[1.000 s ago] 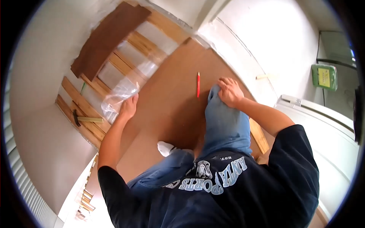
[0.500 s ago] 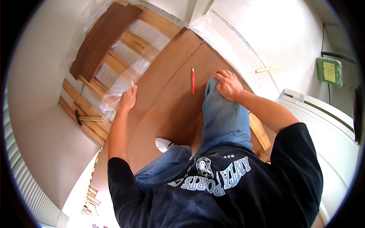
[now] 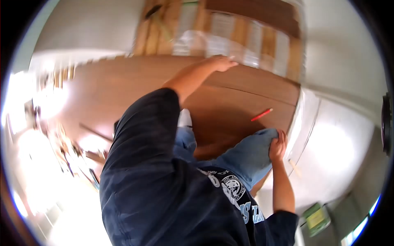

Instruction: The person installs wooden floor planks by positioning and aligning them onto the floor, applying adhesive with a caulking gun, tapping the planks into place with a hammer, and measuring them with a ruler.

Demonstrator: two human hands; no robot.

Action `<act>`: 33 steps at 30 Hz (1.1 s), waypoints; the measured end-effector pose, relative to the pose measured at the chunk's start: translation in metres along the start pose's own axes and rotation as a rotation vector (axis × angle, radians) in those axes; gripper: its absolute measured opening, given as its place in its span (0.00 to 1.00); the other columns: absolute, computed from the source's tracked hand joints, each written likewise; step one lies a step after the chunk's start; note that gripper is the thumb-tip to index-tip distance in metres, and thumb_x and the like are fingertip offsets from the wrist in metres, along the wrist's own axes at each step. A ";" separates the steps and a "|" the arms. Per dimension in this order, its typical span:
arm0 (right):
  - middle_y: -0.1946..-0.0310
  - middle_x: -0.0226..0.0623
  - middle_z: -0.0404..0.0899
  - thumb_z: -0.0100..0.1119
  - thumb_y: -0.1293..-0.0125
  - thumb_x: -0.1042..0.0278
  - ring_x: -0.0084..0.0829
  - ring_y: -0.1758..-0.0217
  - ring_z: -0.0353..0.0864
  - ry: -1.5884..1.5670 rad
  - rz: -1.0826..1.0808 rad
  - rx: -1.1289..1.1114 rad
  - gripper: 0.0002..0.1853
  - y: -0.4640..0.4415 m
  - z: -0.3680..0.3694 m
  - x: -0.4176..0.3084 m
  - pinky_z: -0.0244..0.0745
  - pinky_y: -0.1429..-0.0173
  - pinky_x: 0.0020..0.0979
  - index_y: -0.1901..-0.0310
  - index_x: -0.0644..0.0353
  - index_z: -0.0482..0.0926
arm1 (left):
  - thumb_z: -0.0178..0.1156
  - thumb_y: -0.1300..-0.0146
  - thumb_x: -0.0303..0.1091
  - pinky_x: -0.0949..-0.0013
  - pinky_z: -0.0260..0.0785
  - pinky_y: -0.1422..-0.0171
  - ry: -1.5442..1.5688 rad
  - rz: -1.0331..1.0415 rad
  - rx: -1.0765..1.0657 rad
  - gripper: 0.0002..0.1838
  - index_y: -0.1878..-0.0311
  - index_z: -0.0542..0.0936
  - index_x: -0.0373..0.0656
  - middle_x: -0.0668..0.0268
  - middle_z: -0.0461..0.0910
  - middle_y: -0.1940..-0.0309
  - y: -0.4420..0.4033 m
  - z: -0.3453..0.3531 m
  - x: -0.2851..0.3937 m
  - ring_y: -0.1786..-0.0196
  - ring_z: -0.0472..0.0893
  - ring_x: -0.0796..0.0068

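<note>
Clock = head view, 12 at top. Nearest: dark tee (image 3: 164,205), approx 6; jeans (image 3: 246,153) knee bent, approx 4. R hand (image 3: 278,145) approx 3:30, laid over the knee, fingers loosely bent on the cloth, resting w/o a clench. White sock (image 3: 185,118) nr ctr, on the brown boards (image 3: 135,76); these run from approx 10 thru ctr to 3, w/ a thin seam visible betw ctr and 2. Red pencil (image 3: 262,115) lies on them at 3, tilted, pale tip toward 2, just beyond the knee.

L hand (image 3: 223,62) approx 1, arm extended, at the boards' far edge, fingers pointing to 2. Blurred; can't tell how far its grip is open or if it has hold of the clear film (image 3: 223,45) right by it. Film spreads over part of the pale battens (image 3: 240,30), 12–1. Dark plank (image 3: 254,14) lies across battens, far side, 1. Hammer (image 3: 165,32) on battens, 11, blurred. Off to 4, well apart: green/yellow pack (image 3: 317,219).
</note>
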State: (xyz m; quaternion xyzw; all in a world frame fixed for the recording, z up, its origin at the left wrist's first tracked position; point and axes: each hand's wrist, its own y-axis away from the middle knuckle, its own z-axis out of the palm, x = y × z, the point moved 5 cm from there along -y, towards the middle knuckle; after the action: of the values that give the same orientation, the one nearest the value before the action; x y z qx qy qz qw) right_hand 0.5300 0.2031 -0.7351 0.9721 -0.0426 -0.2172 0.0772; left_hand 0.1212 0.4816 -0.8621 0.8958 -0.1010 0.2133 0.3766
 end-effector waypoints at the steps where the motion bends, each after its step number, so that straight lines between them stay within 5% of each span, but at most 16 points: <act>1: 0.36 0.53 0.80 0.48 0.32 0.73 0.57 0.31 0.76 0.010 0.008 -0.034 0.23 -0.001 -0.006 -0.013 0.69 0.24 0.50 0.38 0.62 0.81 | 0.41 0.20 0.70 0.45 0.60 0.16 0.006 -0.040 0.045 0.43 0.17 0.66 0.45 0.47 0.67 0.20 0.007 0.001 0.004 0.20 0.70 0.44; 4: 0.36 0.54 0.80 0.46 0.31 0.71 0.58 0.31 0.76 0.025 0.024 -0.056 0.23 0.001 0.002 -0.008 0.69 0.24 0.50 0.37 0.62 0.80 | 0.45 0.19 0.64 0.43 0.58 0.15 -0.043 -0.077 0.140 0.39 0.19 0.67 0.43 0.44 0.68 0.21 0.012 0.007 0.006 0.18 0.66 0.43; 7: 0.36 0.54 0.79 0.44 0.30 0.71 0.58 0.31 0.75 0.011 0.012 -0.079 0.23 0.005 0.000 -0.011 0.68 0.24 0.51 0.37 0.63 0.79 | 0.60 0.26 0.43 0.43 0.77 0.33 -0.105 0.138 0.424 0.21 0.41 0.78 0.36 0.49 0.78 0.35 -0.006 0.015 0.017 0.33 0.79 0.42; 9: 0.36 0.55 0.79 0.44 0.30 0.70 0.59 0.31 0.75 0.017 0.009 -0.078 0.23 0.007 -0.003 -0.018 0.68 0.24 0.51 0.37 0.63 0.79 | 0.63 0.29 0.40 0.44 0.81 0.44 -0.237 0.480 0.488 0.16 0.50 0.78 0.36 0.47 0.83 0.48 0.000 0.000 0.046 0.44 0.84 0.40; 10: 0.36 0.55 0.79 0.43 0.29 0.70 0.59 0.31 0.75 0.012 0.021 -0.075 0.23 0.006 -0.005 -0.019 0.68 0.24 0.51 0.37 0.63 0.79 | 0.63 0.29 0.40 0.44 0.81 0.44 -0.232 0.473 0.499 0.16 0.50 0.78 0.36 0.47 0.83 0.48 0.025 -0.034 0.067 0.44 0.84 0.40; 12: 0.36 0.56 0.79 0.43 0.29 0.70 0.59 0.31 0.75 0.014 -0.012 -0.062 0.23 0.007 -0.004 -0.015 0.67 0.23 0.51 0.37 0.64 0.79 | 0.61 0.28 0.40 0.44 0.81 0.46 -0.335 0.532 0.058 0.16 0.55 0.80 0.33 0.44 0.86 0.55 0.070 -0.073 0.099 0.50 0.86 0.40; 14: 0.36 0.56 0.79 0.43 0.29 0.70 0.59 0.32 0.75 0.026 -0.037 -0.055 0.23 0.012 -0.002 -0.009 0.67 0.23 0.51 0.37 0.64 0.79 | 0.60 0.28 0.38 0.44 0.80 0.48 -0.428 0.704 0.114 0.16 0.60 0.82 0.30 0.42 0.87 0.61 0.102 -0.102 0.091 0.54 0.86 0.39; 16: 0.36 0.57 0.79 0.43 0.29 0.70 0.60 0.32 0.75 0.007 -0.045 -0.041 0.24 0.015 0.001 -0.004 0.67 0.23 0.51 0.36 0.64 0.79 | 0.59 0.30 0.35 0.44 0.79 0.51 -0.387 0.679 0.035 0.15 0.62 0.83 0.30 0.41 0.86 0.62 0.200 -0.157 0.074 0.57 0.86 0.38; 18: 0.36 0.57 0.79 0.43 0.29 0.71 0.60 0.31 0.75 0.009 -0.042 -0.054 0.24 0.015 -0.002 -0.002 0.67 0.23 0.51 0.36 0.65 0.79 | 0.58 0.30 0.34 0.46 0.75 0.57 -0.350 0.396 0.044 0.13 0.60 0.82 0.30 0.44 0.84 0.63 0.199 -0.163 -0.008 0.60 0.83 0.44; 20: 0.35 0.57 0.79 0.43 0.29 0.71 0.60 0.31 0.75 -0.002 -0.040 -0.058 0.24 0.012 0.001 -0.003 0.67 0.23 0.51 0.36 0.65 0.79 | 0.56 0.26 0.35 0.48 0.74 0.54 -0.184 0.328 0.283 0.11 0.54 0.80 0.36 0.50 0.84 0.59 0.243 -0.170 -0.088 0.60 0.82 0.45; 21: 0.35 0.58 0.78 0.43 0.28 0.69 0.59 0.30 0.75 0.013 -0.051 -0.066 0.24 0.009 0.002 0.000 0.67 0.22 0.49 0.35 0.65 0.79 | 0.53 0.24 0.36 0.47 0.73 0.51 0.030 0.308 0.479 0.13 0.60 0.80 0.35 0.48 0.83 0.63 0.294 -0.173 -0.105 0.58 0.82 0.45; 23: 0.33 0.58 0.77 0.44 0.28 0.68 0.59 0.28 0.73 0.028 -0.095 -0.067 0.25 0.016 0.014 0.015 0.65 0.20 0.47 0.34 0.66 0.78 | 0.55 0.23 0.36 0.48 0.73 0.48 0.028 0.007 0.589 0.12 0.53 0.79 0.36 0.48 0.83 0.58 0.336 -0.130 -0.175 0.54 0.80 0.44; 25: 0.32 0.59 0.76 0.46 0.28 0.69 0.58 0.26 0.72 0.131 -0.142 -0.125 0.26 0.016 0.012 0.016 0.64 0.18 0.47 0.32 0.69 0.77 | 0.56 0.21 0.39 0.54 0.75 0.49 0.253 -0.061 0.637 0.13 0.50 0.81 0.38 0.50 0.84 0.58 0.362 -0.077 -0.201 0.55 0.83 0.52; 26: 0.31 0.58 0.76 0.47 0.29 0.69 0.58 0.26 0.72 0.161 -0.033 -0.130 0.26 0.016 0.009 0.007 0.64 0.18 0.47 0.32 0.68 0.77 | 0.58 0.21 0.37 0.59 0.77 0.47 0.168 -0.293 0.413 0.11 0.49 0.82 0.38 0.52 0.85 0.57 0.351 -0.045 -0.228 0.56 0.83 0.60; 28: 0.31 0.53 0.77 0.53 0.34 0.73 0.55 0.25 0.73 0.061 -0.068 -0.019 0.26 0.017 0.000 -0.001 0.67 0.19 0.47 0.34 0.61 0.79 | 0.62 0.24 0.30 0.62 0.79 0.45 0.347 -0.021 0.551 0.08 0.47 0.83 0.39 0.52 0.87 0.57 0.326 0.014 -0.257 0.54 0.87 0.60; 33: 0.33 0.52 0.79 0.53 0.33 0.72 0.56 0.29 0.75 0.080 -0.020 0.036 0.24 0.005 -0.011 -0.031 0.70 0.22 0.47 0.36 0.60 0.80 | 0.64 0.26 0.32 0.56 0.79 0.42 0.095 -0.043 0.512 0.10 0.45 0.83 0.44 0.58 0.86 0.53 0.262 0.003 -0.174 0.47 0.87 0.53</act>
State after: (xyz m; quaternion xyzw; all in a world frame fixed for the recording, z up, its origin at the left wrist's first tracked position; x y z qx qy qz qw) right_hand 0.5062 0.2028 -0.7116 0.9816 -0.0338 -0.1783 0.0595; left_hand -0.1224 0.3006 -0.7779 0.9529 -0.0071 0.2657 0.1463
